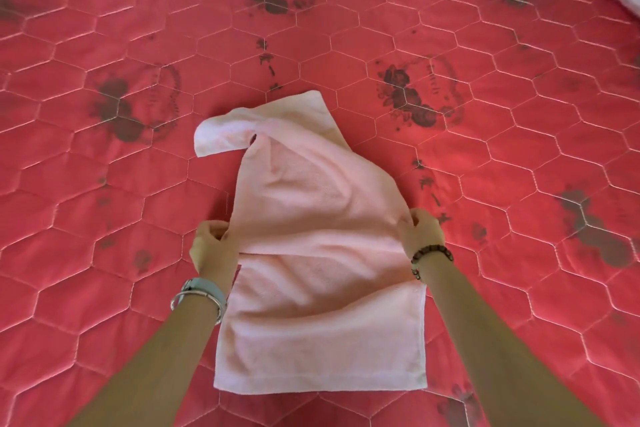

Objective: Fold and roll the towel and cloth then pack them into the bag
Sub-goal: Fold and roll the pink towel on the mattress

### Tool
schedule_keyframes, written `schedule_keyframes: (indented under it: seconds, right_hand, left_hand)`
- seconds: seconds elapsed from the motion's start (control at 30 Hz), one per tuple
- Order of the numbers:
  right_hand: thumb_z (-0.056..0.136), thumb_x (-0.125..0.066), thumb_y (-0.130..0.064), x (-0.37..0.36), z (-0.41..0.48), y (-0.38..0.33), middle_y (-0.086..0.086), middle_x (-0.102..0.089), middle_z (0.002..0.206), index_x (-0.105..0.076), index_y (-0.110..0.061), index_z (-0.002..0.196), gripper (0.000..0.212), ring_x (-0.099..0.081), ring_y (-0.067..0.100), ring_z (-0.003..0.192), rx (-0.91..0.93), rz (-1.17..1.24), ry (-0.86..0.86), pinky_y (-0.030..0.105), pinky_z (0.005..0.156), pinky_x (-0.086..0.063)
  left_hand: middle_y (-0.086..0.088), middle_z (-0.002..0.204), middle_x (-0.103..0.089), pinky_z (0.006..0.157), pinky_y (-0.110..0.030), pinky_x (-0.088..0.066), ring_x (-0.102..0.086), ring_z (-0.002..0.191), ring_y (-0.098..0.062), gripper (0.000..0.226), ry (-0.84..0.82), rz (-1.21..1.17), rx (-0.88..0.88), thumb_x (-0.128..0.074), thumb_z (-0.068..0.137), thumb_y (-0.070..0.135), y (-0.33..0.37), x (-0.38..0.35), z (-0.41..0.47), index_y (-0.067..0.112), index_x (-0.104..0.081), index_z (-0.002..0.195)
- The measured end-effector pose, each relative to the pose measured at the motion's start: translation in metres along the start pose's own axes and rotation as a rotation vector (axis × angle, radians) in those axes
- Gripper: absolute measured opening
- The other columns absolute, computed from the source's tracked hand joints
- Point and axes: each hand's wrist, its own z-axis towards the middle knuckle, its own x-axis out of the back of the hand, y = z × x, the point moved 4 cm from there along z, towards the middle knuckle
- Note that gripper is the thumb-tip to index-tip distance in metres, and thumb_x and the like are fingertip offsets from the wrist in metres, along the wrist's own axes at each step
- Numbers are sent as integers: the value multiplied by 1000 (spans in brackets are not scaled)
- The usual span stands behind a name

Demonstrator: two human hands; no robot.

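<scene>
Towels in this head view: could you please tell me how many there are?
1. The pink towel lies mid-bed on the red quilt, its sides pinched by the left hand and right hand. Others may lie outside the frame.

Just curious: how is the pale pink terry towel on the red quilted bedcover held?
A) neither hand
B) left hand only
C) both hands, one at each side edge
C: the left hand and the right hand each pinch a side edge of the pale pink terry towel.
</scene>
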Motion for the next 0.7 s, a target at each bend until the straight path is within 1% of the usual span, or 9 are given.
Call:
schedule_keyframes:
  seconds: [0.07,0.1,0.17,0.23,0.33,0.4,0.53,0.6,0.7]
  right_hand:
    - [94,-52,-18,-4,3,-8,1,-51,66,-56,-9,85,13,-50,22,65,23,-6,-46,25,53,-33]
    - [93,-54,-19,-5,5,-12,-1,-46,61,-52,-11,75,20,-45,20,58,33,-11,-59,25,51,-30]
    - [93,-56,-21,-3,9,-18,0,-38,54,-43,-14,60,36,-36,17,50,48,-19,-60,24,50,-26]
    - [93,-58,-22,1,11,-21,2,-36,52,-39,-14,56,43,-34,17,48,55,-28,-28,25,48,-25]
    - [94,-59,-27,11,6,-22,2,-41,53,-41,-14,56,43,-39,17,50,40,-24,38,24,48,-28]
    - [95,-57,-33,15,-1,-18,1,-43,55,-46,-12,61,42,-41,19,53,16,-36,16,23,49,-29]
    - [96,-57,-37,23,-20,-8,17,-62,70,-68,-5,86,35,-51,22,64,32,-17,-30,26,58,-37]
    - [95,-59,-35,31,-27,-9,13,-64,77,-70,-5,94,31,-55,25,72,53,48,5,30,66,-41]
    - [95,-59,-33,50,-39,-18,7,-61,75,-69,-5,93,29,-54,25,72,64,161,97,30,65,-41]
  left_hand:
    - [1,100,-62,61,-26,-47,-56,79,-12,17,-39,-65,-19,-63,93,20,10,-4,6,18,-61,110]
    - [2,99,-62,65,-26,-47,-57,81,-13,19,-74,-65,-32,-64,93,21,16,-7,10,19,-60,111]
    - [2,78,-56,57,-22,-41,-50,68,-14,10,-141,10,-66,-63,93,21,26,-12,16,14,-62,100]
    - [-3,60,-43,45,-21,-28,-35,53,-16,22,-151,60,-105,-62,94,23,33,-13,18,6,-64,80]
    - [0,63,-53,51,-24,-36,-44,56,-13,21,-107,80,-84,-62,96,26,40,0,12,12,-64,80]
    - [2,63,-53,58,-28,-40,-49,63,-19,23,-93,104,-61,-61,96,29,36,8,7,12,-67,82]
    - [1,63,-52,53,-26,-36,-46,61,-16,27,-150,85,6,-64,95,34,22,21,-3,10,-70,85]
    - [2,63,-54,53,-26,-37,-46,59,-14,26,-139,10,28,-65,94,32,22,30,-7,9,-70,86]
    - [-1,67,-61,59,-28,-45,-53,62,-19,18,-74,-89,-6,-63,93,27,33,48,-13,13,-71,86]
